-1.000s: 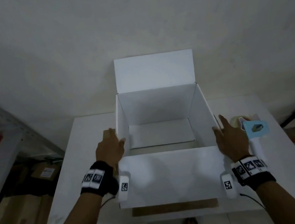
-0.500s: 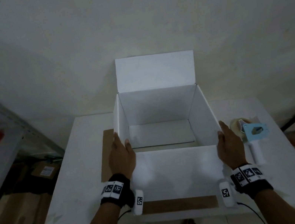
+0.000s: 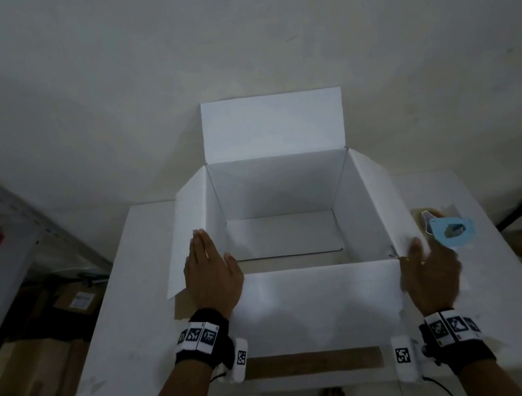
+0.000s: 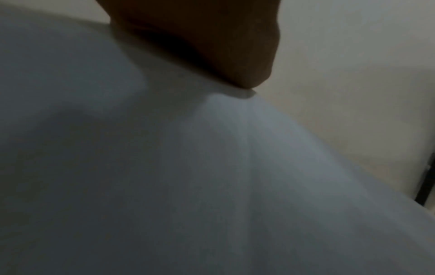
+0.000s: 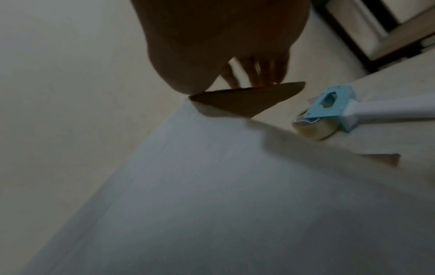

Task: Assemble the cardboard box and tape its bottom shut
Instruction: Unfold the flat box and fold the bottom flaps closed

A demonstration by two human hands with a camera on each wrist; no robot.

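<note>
The white cardboard box (image 3: 286,214) stands open on the table (image 3: 125,324). Left hand (image 3: 212,275) lies with straight fingers on its left flap; right hand (image 3: 433,276), fingers spread, touches its right flap beside the tape dispenser (image 3: 451,230).

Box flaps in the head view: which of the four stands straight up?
The far flap, at the back against the wall, stands upright. The left flap and right flap splay outward, and the near flap folds down toward the person.
</note>
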